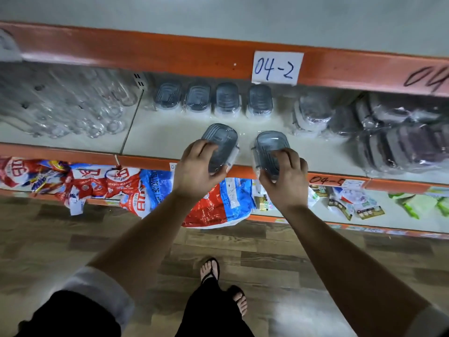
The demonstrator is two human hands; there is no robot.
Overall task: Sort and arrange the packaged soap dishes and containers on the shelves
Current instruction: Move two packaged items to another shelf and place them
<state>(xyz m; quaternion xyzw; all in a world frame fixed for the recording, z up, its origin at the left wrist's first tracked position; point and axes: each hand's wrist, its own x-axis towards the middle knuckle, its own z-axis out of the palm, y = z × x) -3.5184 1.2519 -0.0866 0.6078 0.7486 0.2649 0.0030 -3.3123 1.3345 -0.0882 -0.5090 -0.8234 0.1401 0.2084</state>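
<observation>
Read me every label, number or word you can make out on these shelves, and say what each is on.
"04-2": white paper tag taped to the upper orange rail.
"04": inked straight on that rail, cut off at the right edge.
"04-5": inked on the lower orange rail.
Print on the bags below: too blurred to read.

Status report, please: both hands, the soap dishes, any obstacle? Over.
Left hand grips first soap dish; right hand grips second soap dish. Both at shelf front edge. Back row of four stands apart; nothing between.
</observation>
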